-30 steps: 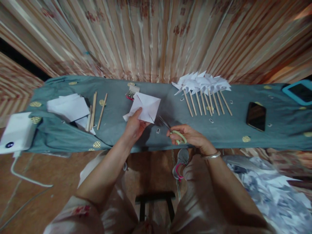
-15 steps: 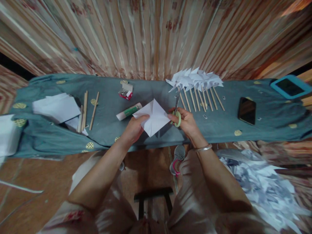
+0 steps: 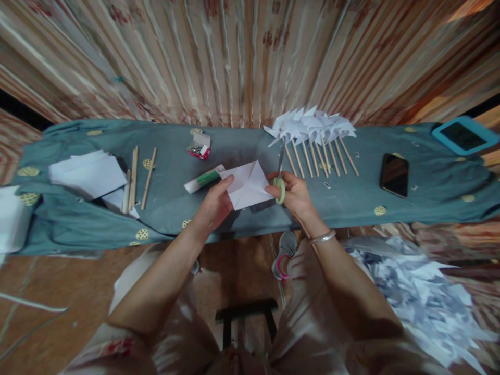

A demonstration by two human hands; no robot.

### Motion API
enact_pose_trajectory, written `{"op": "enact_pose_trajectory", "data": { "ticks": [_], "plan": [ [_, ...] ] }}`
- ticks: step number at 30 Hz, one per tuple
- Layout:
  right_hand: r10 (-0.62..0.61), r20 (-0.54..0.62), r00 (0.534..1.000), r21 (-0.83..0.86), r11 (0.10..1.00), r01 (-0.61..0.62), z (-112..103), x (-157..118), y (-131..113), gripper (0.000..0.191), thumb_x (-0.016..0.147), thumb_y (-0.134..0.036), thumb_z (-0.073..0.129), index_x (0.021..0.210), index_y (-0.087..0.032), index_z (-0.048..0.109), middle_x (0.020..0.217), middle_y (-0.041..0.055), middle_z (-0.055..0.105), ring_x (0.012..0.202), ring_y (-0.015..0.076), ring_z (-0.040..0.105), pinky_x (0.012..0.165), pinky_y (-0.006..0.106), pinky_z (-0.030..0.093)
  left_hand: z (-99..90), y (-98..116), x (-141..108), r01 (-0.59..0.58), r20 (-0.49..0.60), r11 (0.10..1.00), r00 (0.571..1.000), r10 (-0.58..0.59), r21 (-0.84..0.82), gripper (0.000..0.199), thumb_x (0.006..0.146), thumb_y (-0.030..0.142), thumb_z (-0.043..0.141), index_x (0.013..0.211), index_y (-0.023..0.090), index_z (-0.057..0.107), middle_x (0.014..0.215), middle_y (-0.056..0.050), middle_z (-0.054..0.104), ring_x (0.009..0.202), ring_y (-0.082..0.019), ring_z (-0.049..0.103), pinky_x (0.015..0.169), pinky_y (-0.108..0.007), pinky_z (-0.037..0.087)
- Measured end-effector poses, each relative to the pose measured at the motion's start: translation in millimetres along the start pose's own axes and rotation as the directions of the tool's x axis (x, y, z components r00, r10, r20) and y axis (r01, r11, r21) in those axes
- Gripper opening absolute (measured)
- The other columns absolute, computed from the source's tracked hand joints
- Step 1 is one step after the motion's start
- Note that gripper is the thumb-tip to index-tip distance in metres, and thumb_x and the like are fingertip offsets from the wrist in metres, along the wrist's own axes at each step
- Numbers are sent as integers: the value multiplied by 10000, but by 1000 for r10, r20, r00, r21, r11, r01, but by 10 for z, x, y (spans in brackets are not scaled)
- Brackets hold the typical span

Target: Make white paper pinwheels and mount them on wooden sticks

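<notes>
A white square of paper (image 3: 248,186) with creases and slits running in from its corners is held over the table edge. My left hand (image 3: 215,203) pinches its left corner, thumb on top. At its right side, my right hand (image 3: 294,192) touches the paper with the thumb and also holds scissors (image 3: 280,179) with pale green handles, blades pointing away from me. Behind the paper's left side lies a green and white glue tube (image 3: 203,179). Several white paper pinwheels (image 3: 312,126) on wooden sticks lie in an overlapping row beyond my right hand.
On the cloth-covered table (image 3: 167,182) are a paper stack (image 3: 88,174), wooden sticks (image 3: 149,178), a small red box (image 3: 200,147), a phone (image 3: 395,175) and a blue-framed tablet (image 3: 464,135). Paper scraps (image 3: 417,291) are heaped at the lower right. A curtain hangs behind.
The paper has been turned, from a diamond pose to a nearly level square. My left hand has shifted slightly along it. The scissors remain in my right hand.
</notes>
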State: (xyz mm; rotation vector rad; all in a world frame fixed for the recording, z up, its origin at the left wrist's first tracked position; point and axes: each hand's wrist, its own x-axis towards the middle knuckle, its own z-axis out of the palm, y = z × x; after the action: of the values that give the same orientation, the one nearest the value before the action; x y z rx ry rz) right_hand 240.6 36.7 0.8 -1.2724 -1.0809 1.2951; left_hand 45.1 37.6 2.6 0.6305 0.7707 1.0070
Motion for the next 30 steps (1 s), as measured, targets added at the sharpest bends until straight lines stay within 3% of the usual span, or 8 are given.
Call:
{"op": "enact_pose_trajectory", "data": {
  "ticks": [4,9,13,22,30],
  "plan": [
    [-7,-114,993,2,1000,7,72,-3,22,502,490,-429,868,868,-216,615,629,-71,574,552,94,471,522,243,385,74,-20,-59,7,-25,996,1000,-10,-93,383,856,459,616,1151,220,667,1191,-84,724,1190,-302,640,1003,-473,513],
    [-25,-194,981,-24,1000,21,186,-2,30,488,527,-487,815,873,-234,580,654,-63,582,595,113,507,555,252,405,123,-177,-96,5,-6,998,1000,-5,-63,460,685,480,802,1018,177,708,1131,-109,731,1196,-311,622,1029,-482,480],
    [-52,-193,980,-43,998,44,252,-14,32,460,559,-485,791,873,-237,566,639,-66,577,590,115,512,552,248,401,153,-266,-103,-39,-18,999,999,39,-10,446,649,425,848,1005,189,720,1144,-93,734,1194,-294,625,1037,-452,472],
    [-66,-128,990,-96,994,54,355,-86,48,421,622,-453,756,933,-225,585,624,-71,573,552,115,496,541,250,390,217,-215,-85,-84,-186,994,980,71,-64,366,791,363,755,1095,179,665,1147,-88,741,1101,-253,688,958,-381,533],
    [-58,-89,994,-119,992,47,389,-98,114,426,647,-457,761,961,-220,599,696,-45,636,597,124,538,573,254,425,207,-145,-35,-129,-380,985,922,75,-118,305,932,253,569,1225,177,605,1209,-92,720,1027,-216,715,885,-334,575]
  ]
}}
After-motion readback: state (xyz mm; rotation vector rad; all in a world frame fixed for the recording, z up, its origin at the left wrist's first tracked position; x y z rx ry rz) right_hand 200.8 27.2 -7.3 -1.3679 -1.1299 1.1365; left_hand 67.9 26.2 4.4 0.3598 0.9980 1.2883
